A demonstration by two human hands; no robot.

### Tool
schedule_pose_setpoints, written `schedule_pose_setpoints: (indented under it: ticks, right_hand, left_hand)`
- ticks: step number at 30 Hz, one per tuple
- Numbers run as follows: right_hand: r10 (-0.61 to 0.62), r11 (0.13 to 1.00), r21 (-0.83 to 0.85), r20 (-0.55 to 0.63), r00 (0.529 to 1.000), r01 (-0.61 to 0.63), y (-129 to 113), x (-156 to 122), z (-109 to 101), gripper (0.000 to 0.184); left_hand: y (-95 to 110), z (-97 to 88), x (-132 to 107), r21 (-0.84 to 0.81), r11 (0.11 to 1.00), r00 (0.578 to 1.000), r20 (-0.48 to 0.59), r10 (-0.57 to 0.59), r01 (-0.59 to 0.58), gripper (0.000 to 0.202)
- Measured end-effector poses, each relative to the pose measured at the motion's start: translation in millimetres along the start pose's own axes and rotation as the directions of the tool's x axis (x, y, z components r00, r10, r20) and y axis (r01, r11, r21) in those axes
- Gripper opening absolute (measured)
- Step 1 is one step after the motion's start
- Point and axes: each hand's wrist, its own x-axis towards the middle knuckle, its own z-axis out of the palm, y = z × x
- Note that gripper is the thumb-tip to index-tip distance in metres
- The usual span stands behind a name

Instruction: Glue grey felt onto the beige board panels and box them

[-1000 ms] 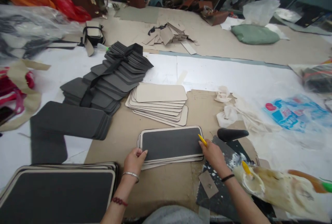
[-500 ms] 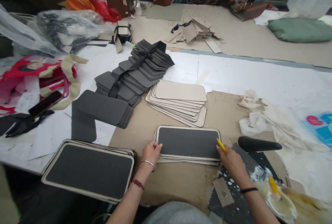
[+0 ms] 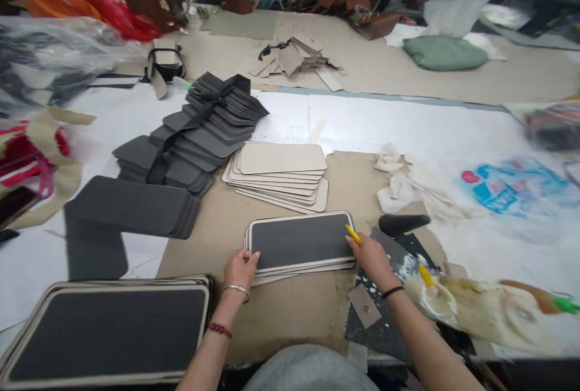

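A dark grey rectangular panel (image 3: 301, 240) with a cream border lies on top of a few similar pieces in front of me. My left hand (image 3: 242, 269) is closed at its left edge, thumb on top and fingers at the side. My right hand (image 3: 370, 253) rests at the panel's right end. Between its fingers is a slim yellow tool (image 3: 353, 234), its pointed end over the panel's corner; the rest is hidden in the hand. Behind the panel sits a fanned stack of cream boards (image 3: 283, 158) with dark edges.
Left stands a pile of bordered dark panels (image 3: 109, 333). Loose grey pieces (image 3: 136, 205) and a tied grey bundle (image 3: 194, 131) lie behind it. To the right are a black tapered object (image 3: 403, 223), a glue-smeared dark sheet (image 3: 378, 327), and a white-crusted pot (image 3: 437, 301) with a yellow stick.
The view has swung to the right, so everything sits further left in the picture. Both hands stay at the two ends of the panel, and the yellow tool remains in my right hand.
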Motion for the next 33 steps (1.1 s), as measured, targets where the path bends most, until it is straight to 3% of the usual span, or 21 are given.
schedule_pose_setpoints:
  ticks: [6,9,12,18,25,28,33]
  right_hand:
    - [0.055,0.997,0.054,-0.020,0.998,-0.054,-2.1,-1.9,-1.3,0.035]
    - [0.066,0.996,0.060,-0.013,0.998,-0.065,-1.3,-2.3,-1.0,0.034]
    - [0.064,0.996,0.065,-0.008,0.998,-0.063,-1.1,-1.9,-1.7,0.034]
    - [0.049,0.996,0.070,0.005,0.999,-0.049,-0.1,0.4,-0.8,0.034]
    - [-0.004,0.999,0.033,0.000,1.000,0.004,4.8,6.7,5.6,0.039]
    - [-0.007,1.000,0.019,-0.001,1.000,0.007,4.7,6.6,5.6,0.039]
    - [0.013,1.000,0.006,0.005,1.000,-0.013,2.1,4.9,4.2,0.038]
  left_hand:
    - [-3.2,2.5,3.1,0.157,0.987,1.000,0.002,0.015,-0.015,0.026]
    - [-4.0,6.2,1.9,0.201,0.978,0.991,-0.102,0.081,-0.059,0.017]
    - [-4.7,9.5,3.4,0.200,0.971,0.967,-0.192,0.167,-0.128,0.025]
    - [-2.0,8.6,10.4,0.093,0.994,0.990,-0.121,0.076,-0.065,0.023]
    - [-3.2,9.3,8.6,-0.069,0.996,0.988,-0.147,0.053,-0.064,0.022]
    - [-4.8,7.8,10.9,-0.165,0.985,0.995,-0.098,0.031,-0.047,0.024]
    - [-3.2,3.8,20.2,-0.381,0.925,0.990,0.135,0.038,0.016,0.030]
